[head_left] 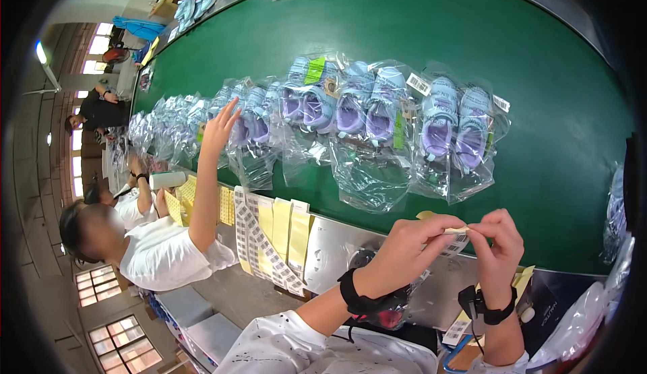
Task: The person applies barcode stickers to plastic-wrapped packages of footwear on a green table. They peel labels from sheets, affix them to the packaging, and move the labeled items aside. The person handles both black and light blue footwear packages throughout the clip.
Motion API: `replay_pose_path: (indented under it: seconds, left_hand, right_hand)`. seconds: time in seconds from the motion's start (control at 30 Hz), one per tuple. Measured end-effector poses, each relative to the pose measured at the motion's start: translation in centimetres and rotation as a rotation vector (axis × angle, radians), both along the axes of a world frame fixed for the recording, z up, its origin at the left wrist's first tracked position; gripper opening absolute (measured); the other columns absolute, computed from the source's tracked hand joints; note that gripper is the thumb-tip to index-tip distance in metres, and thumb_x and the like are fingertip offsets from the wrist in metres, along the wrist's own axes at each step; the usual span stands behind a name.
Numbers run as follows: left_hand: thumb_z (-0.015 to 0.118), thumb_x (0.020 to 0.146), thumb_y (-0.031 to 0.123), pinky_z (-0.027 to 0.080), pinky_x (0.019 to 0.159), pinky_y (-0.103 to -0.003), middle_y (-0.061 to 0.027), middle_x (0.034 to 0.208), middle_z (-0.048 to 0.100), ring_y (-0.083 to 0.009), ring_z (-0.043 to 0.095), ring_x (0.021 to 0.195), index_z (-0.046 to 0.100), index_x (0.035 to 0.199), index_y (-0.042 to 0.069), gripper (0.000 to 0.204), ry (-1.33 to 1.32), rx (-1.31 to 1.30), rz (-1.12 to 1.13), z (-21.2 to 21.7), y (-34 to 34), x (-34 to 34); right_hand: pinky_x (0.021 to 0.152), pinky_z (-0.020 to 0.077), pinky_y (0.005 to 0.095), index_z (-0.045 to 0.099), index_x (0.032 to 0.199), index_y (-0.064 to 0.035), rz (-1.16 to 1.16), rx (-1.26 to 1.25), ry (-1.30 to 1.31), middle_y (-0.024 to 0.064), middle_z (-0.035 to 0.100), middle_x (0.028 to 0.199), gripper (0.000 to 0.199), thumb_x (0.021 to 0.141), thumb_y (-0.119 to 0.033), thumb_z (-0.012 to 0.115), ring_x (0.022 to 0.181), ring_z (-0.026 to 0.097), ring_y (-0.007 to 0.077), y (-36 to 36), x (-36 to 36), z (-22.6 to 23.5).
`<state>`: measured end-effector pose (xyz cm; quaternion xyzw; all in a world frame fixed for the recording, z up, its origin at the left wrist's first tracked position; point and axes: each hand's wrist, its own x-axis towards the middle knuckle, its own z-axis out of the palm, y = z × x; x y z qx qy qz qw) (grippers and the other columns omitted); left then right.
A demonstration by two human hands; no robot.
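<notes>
Over the near edge of the green table [546, 185], my left hand [412, 247] pinches a small strip of barcode labels [456, 244] between thumb and fingers. My right hand [497, 247] grips the strip's other side, its fingertips close to those of the left. Part of the strip is hidden behind the fingers. Just beyond my hands lies a pair of light blue shoes with lilac insides [457, 128], in a clear plastic bag with a barcode label at its upper corner. To its left is another bagged pair [369, 108].
Several more bagged shoes [253, 114] run leftward along the table. A co-worker in a white shirt [172, 256] reaches over them. Yellow-backed label sheets [291, 236] hang at the metal edge [337, 249]. Plastic bags [573, 327] are piled at lower right.
</notes>
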<state>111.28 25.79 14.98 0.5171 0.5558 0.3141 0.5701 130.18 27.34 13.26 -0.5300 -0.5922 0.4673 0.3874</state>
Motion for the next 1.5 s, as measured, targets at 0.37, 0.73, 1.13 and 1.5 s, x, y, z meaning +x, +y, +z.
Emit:
replay_pose_path:
  seconds: [0.37,0.73,1.13,1.5]
  left_hand:
    - [0.064,0.087,0.002,0.051,0.066,-0.028,-0.0124,0.092,0.069,-0.0131,0.065,0.076,0.051,0.131,0.003,0.045,-0.062,-0.209,0.039,-1.7,1.7,0.9]
    - [0.057,0.089,-0.011,0.053,0.078,-0.024,-0.0162,0.113,0.064,-0.0146,0.066,0.096,0.044,0.135,-0.005,0.048,-0.092,-0.247,0.251,-4.5,5.0,-0.1]
    - [0.055,0.090,-0.010,0.054,0.082,-0.026,-0.0200,0.121,0.061,-0.0177,0.067,0.098,0.041,0.135,-0.008,0.047,-0.177,-0.282,0.202,-5.4,5.5,1.8]
    - [0.060,0.090,-0.008,0.047,0.065,-0.018,-0.0104,0.103,0.064,-0.0075,0.062,0.081,0.046,0.134,-0.005,0.046,-0.147,-0.292,0.177,-3.0,5.4,5.3]
  right_hand:
    - [0.063,0.0432,0.0365,0.059,0.084,0.0005,0.041,0.169,-0.269,0.0125,0.053,0.082,0.010,0.078,0.006,0.065,0.074,0.054,0.0283,0.8,0.0,0.2]
    - [0.079,0.0504,0.0318,0.065,0.115,-0.0010,-0.011,0.184,-0.163,0.0112,0.061,0.111,0.031,0.084,-0.002,0.069,0.088,0.061,0.0199,11.0,6.5,-1.7]
    - [0.094,0.0482,0.0386,0.036,0.148,-0.0035,-0.774,0.052,-0.688,0.0260,0.064,0.118,0.084,0.082,-0.036,0.077,0.109,0.064,0.0311,13.7,40.5,-12.8]
    - [0.072,0.0522,0.0287,0.027,0.150,-0.0017,-0.471,0.017,-0.033,0.0120,0.071,0.086,0.080,0.087,-0.019,0.074,0.073,0.065,0.0146,15.4,14.0,-9.3]
